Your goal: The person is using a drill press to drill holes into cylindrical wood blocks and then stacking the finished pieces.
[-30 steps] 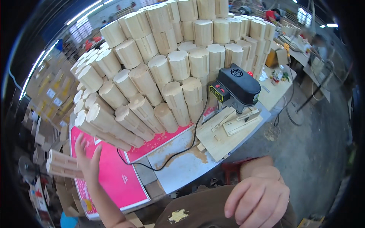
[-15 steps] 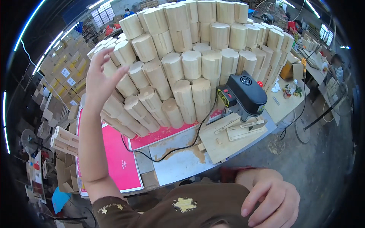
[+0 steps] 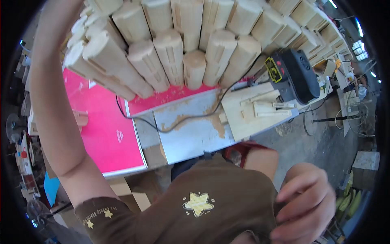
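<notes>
My left forearm reaches up past the left end of a stack of pale wooden cylinders; the hand itself lies beyond the top edge. Low on the right, beside my brown shirt, is my right hand. Its fingers are loosely bent with gaps between them, and nothing shows in them. The cylinders stand on end in stacked rows, many with grooves or slots cut in their sides. A black-housed bench machine with a yellow-edged panel stands to their right, over a plywood board with wooden strips on it.
Pink sheeting covers the table's left part. A black cable runs across the whitish tabletop, which has sawdust on it. Slotted cylinders lie behind my left forearm. A fan stands on the floor at far right.
My left hand has risen out of the top of the picture. The view has tipped downward, so the stack sits higher in it. My right hand stays low on the right, slightly shifted.
</notes>
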Action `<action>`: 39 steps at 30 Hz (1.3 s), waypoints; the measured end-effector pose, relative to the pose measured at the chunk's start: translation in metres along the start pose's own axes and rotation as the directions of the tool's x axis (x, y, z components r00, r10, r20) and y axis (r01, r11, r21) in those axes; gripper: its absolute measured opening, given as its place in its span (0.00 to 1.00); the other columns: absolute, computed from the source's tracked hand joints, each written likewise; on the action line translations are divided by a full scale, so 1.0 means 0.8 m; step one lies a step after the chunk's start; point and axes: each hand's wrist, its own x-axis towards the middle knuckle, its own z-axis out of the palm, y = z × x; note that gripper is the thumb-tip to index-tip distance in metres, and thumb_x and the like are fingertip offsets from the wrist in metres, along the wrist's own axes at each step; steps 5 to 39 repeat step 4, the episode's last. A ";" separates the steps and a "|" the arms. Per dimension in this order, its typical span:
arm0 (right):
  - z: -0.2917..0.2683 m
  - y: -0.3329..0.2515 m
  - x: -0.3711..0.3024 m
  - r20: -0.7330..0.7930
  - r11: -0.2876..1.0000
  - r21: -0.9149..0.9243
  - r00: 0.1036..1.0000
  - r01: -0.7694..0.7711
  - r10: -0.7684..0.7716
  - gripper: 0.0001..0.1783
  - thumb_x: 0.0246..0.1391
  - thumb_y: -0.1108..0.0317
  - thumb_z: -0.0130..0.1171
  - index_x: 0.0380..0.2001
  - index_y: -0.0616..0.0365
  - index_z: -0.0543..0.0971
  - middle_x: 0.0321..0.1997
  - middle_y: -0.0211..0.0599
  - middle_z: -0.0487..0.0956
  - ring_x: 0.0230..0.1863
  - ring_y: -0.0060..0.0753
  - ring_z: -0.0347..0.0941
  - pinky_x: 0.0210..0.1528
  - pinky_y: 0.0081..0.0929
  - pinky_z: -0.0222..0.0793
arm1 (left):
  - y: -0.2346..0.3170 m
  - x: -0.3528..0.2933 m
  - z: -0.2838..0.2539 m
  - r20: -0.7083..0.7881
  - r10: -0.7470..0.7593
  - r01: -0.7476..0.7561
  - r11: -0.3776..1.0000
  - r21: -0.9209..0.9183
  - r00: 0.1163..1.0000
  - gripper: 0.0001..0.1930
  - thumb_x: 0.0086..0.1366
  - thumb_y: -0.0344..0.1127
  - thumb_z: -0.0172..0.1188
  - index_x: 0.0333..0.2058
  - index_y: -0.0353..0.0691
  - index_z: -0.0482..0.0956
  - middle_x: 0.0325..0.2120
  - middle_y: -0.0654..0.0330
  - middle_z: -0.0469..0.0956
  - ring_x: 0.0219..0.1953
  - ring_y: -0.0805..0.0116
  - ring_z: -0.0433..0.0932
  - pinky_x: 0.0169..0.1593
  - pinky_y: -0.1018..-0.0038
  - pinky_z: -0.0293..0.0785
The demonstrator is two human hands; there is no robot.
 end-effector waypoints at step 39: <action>-0.040 0.013 0.019 -0.143 0.811 -0.585 0.981 0.021 -0.128 0.11 0.51 0.65 0.56 0.39 0.50 0.79 0.43 0.34 0.77 0.40 0.34 0.71 0.48 0.40 0.68 | -0.014 0.033 -0.017 0.221 0.198 -0.225 0.969 0.101 0.955 0.28 0.54 0.32 0.63 0.55 0.40 0.66 0.53 0.50 0.68 0.54 0.58 0.68 0.56 0.61 0.66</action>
